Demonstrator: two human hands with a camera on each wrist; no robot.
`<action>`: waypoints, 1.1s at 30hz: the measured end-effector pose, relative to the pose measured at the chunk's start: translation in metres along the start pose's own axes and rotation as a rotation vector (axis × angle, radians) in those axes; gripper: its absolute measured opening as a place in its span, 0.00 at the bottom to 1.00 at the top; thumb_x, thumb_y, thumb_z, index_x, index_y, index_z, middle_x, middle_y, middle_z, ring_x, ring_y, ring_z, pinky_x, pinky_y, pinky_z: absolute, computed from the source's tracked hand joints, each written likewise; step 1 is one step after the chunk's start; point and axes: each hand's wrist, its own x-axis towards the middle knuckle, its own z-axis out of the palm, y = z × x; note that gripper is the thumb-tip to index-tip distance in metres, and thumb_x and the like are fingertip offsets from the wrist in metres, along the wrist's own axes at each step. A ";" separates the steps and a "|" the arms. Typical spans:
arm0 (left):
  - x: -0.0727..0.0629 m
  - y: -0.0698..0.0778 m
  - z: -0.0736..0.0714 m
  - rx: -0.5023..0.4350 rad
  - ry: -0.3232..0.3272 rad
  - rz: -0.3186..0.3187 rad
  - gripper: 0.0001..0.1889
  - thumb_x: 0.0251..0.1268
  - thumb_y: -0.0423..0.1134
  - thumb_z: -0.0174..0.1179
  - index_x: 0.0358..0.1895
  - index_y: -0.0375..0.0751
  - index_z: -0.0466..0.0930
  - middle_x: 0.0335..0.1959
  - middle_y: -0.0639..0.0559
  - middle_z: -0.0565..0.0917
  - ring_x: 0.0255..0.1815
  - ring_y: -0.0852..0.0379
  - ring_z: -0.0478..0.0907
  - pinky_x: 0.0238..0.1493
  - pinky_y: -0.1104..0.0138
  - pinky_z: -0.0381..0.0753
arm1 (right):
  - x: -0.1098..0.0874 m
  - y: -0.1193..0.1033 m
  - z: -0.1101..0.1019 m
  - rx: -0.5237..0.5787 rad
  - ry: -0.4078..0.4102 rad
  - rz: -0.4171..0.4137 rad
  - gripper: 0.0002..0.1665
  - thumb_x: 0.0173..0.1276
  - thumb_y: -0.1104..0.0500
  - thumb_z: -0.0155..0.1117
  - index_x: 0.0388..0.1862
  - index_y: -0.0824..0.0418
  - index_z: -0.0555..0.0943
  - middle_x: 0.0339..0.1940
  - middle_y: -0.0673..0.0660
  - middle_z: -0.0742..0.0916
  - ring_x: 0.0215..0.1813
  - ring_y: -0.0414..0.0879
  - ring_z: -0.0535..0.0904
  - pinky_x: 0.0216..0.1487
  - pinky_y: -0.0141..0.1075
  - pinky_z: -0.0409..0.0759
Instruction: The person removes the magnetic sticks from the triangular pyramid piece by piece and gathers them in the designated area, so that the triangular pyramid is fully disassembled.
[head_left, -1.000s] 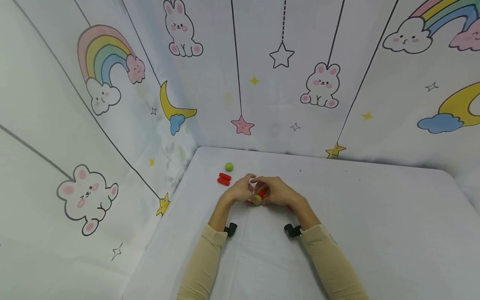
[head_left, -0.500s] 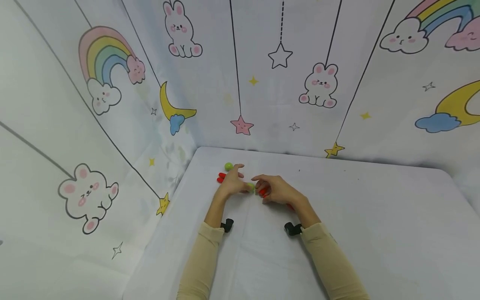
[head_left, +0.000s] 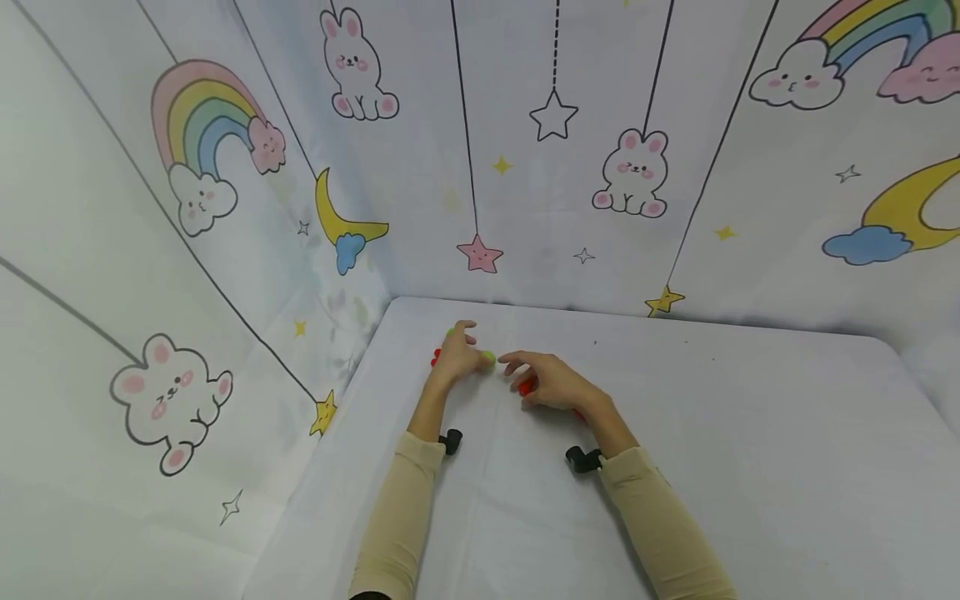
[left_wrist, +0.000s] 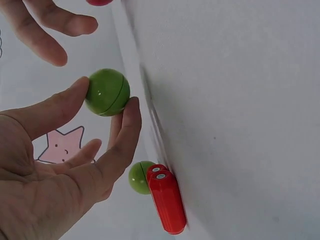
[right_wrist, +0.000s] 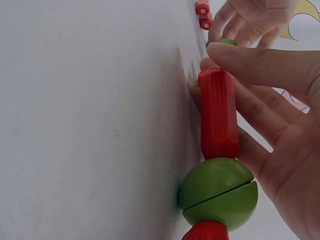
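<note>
Between thumb and fingertips, my left hand (head_left: 455, 360) pinches a green ball (left_wrist: 107, 92) with a seam around it, held just off the white table. My right hand (head_left: 553, 382) holds a red rod (right_wrist: 218, 117) with ridged sides, thumb near its far end and fingers behind. That rod's near end meets another green ball (right_wrist: 218, 192), and a second red rod (right_wrist: 206, 231) joins the ball's other side, cut off by the frame. In the head view the right hand hides most of this joined piece. A gap separates the two hands.
Beyond my left hand lie two red rods (left_wrist: 167, 202) side by side, silvery discs on their ends, with a loose green ball (left_wrist: 140, 177) beside them. The white table (head_left: 750, 450) meets a cartoon-printed cloth wall (head_left: 555, 217) at the back and left.
My left hand has drawn away from the right hand, leftward and back, carrying the green ball. My right hand stays nearly in place with the red rod.
</note>
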 end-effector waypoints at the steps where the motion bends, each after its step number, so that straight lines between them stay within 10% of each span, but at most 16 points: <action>1: 0.002 0.000 0.000 -0.003 0.010 0.004 0.44 0.55 0.29 0.76 0.76 0.41 0.66 0.61 0.35 0.77 0.53 0.41 0.81 0.50 0.52 0.83 | 0.000 0.000 0.000 -0.002 -0.001 0.000 0.49 0.58 0.75 0.76 0.77 0.56 0.71 0.64 0.59 0.84 0.56 0.51 0.86 0.52 0.42 0.84; 22: 0.024 -0.003 0.001 0.007 0.156 0.038 0.39 0.54 0.24 0.70 0.72 0.37 0.68 0.58 0.34 0.72 0.50 0.44 0.80 0.51 0.56 0.81 | -0.007 -0.010 -0.007 0.000 0.001 0.012 0.46 0.60 0.74 0.76 0.77 0.56 0.72 0.69 0.60 0.81 0.60 0.54 0.85 0.50 0.40 0.86; 33: 0.037 -0.003 0.009 0.122 0.211 0.074 0.33 0.53 0.23 0.63 0.68 0.34 0.73 0.56 0.34 0.75 0.52 0.38 0.77 0.51 0.50 0.79 | -0.012 -0.014 -0.018 0.056 0.132 0.036 0.38 0.62 0.77 0.71 0.69 0.53 0.79 0.65 0.64 0.83 0.57 0.58 0.86 0.48 0.41 0.88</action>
